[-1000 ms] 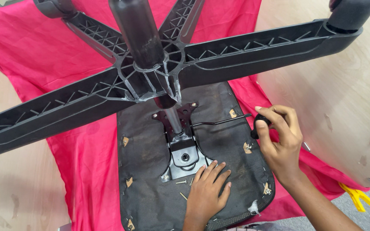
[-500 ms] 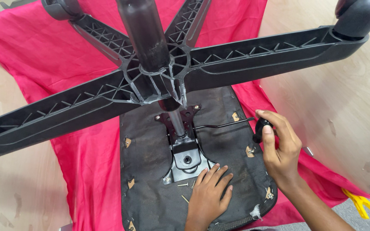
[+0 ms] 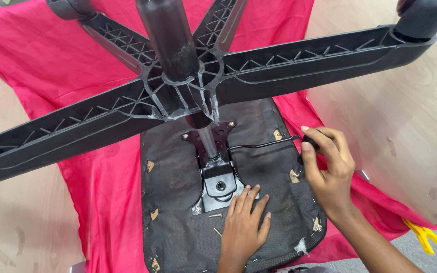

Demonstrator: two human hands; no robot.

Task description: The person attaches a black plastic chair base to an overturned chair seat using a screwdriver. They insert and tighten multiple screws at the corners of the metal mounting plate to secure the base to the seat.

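An upside-down office chair lies on a red cloth (image 3: 51,60). Its black star base (image 3: 178,91) with ribbed legs fills the upper view. Below it is the black seat underside (image 3: 178,222) with a metal mechanism plate (image 3: 217,182). My left hand (image 3: 244,227) lies flat on the seat underside just beside the plate, fingers apart. My right hand (image 3: 327,169) is closed around the black knob at the end of the thin adjustment lever (image 3: 264,145) at the seat's right edge.
Loose screws (image 3: 216,216) lie on the seat underside near the plate. A yellow tool (image 3: 423,235) rests on the grey floor at the lower right. Light wooden boards (image 3: 405,126) lie under the cloth on both sides. A castor (image 3: 423,15) sticks up at top right.
The view has shifted slightly, so the chair base sits a little higher and further right. My right hand stays on the lever knob, and my left hand stays flat on the seat.
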